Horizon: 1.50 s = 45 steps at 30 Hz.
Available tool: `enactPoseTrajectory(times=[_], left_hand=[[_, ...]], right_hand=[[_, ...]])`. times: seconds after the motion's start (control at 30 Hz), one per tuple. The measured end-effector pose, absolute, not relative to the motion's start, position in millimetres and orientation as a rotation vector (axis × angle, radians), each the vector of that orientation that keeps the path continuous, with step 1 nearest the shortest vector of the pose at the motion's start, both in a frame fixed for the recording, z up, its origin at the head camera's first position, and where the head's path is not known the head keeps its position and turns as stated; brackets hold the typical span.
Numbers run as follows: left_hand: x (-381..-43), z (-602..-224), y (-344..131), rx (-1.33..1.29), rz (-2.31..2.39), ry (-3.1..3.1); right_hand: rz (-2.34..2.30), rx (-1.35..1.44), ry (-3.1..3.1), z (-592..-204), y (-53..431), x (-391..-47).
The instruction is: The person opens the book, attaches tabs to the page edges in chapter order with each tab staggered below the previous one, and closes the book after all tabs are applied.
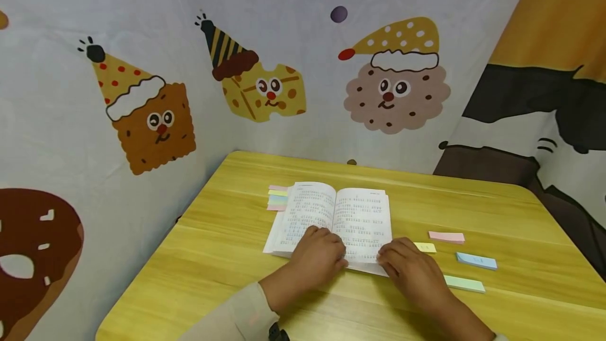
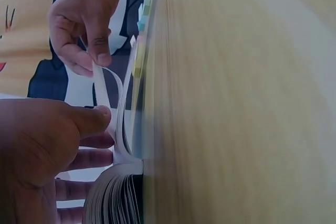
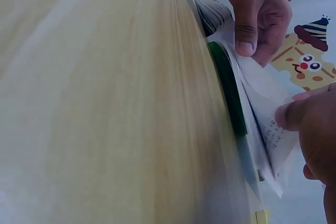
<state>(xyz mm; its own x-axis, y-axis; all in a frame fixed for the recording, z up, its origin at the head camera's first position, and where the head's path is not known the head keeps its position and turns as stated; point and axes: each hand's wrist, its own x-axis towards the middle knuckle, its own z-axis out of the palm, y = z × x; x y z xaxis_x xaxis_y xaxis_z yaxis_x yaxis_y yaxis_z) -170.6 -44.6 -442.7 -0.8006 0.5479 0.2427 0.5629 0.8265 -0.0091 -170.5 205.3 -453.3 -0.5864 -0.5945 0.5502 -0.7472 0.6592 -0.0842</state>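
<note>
An open book point(image 1: 362, 225) of printed pages lies on the wooden table. My left hand point(image 1: 318, 257) rests on its lower middle near the gutter, and in the left wrist view its fingers lie fairly straight, with the thumb at a page edge. At the book's lower right corner, my right hand point(image 1: 413, 270) pinches a page point(image 3: 281, 137) between thumb and fingers. The right wrist view shows that page bent up from those beneath. Coloured sticky tabs point(image 1: 278, 199) stick out of the book's left side.
Right of the book lie a pink sticky-note pad point(image 1: 446, 237), a yellow one point(image 1: 427, 247) partly behind my right hand, a blue one point(image 1: 476, 260) and a green one point(image 1: 466, 283). Behind the table point(image 1: 227, 288) hangs a cloth point(image 1: 303, 141) with cartoon food.
</note>
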Motion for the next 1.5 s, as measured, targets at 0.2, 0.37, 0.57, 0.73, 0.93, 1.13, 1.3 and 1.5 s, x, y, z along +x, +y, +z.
enactPoseTrajectory(times=[0.2, 0.37, 0.57, 0.73, 0.93, 1.13, 1.3, 1.5], left_hand=[[-173, -446, -45, -0.801, -0.104, -2.758], [-174, -446, -47, -0.605, -0.148, -2.647], [-173, -434, -52, -0.416, -0.072, -2.522], [-169, -432, -48, -0.729, 0.011, -2.637], [-169, -441, -48, -0.871, -0.027, -2.786], [-169, -442, -51, -0.896, -0.02, -2.793], [-169, -444, -52, -0.909, -0.019, -2.796], [-169, -444, -52, -0.917, -0.034, -2.789]], right_hand=[[0.438, 0.987, -2.312, -451, 206, -168], [0.457, 1.074, -2.238, -452, 207, -171], [0.43, 1.076, -2.34, -456, 209, -172], [0.45, 1.055, -2.369, -458, 208, -173], [0.42, 1.065, -2.396, -459, 208, -173], [0.368, 1.083, -2.44, -465, 215, -173], [0.384, 0.947, -2.566, -462, 231, -171], [0.399, 0.445, -2.7, -444, 273, -181]])
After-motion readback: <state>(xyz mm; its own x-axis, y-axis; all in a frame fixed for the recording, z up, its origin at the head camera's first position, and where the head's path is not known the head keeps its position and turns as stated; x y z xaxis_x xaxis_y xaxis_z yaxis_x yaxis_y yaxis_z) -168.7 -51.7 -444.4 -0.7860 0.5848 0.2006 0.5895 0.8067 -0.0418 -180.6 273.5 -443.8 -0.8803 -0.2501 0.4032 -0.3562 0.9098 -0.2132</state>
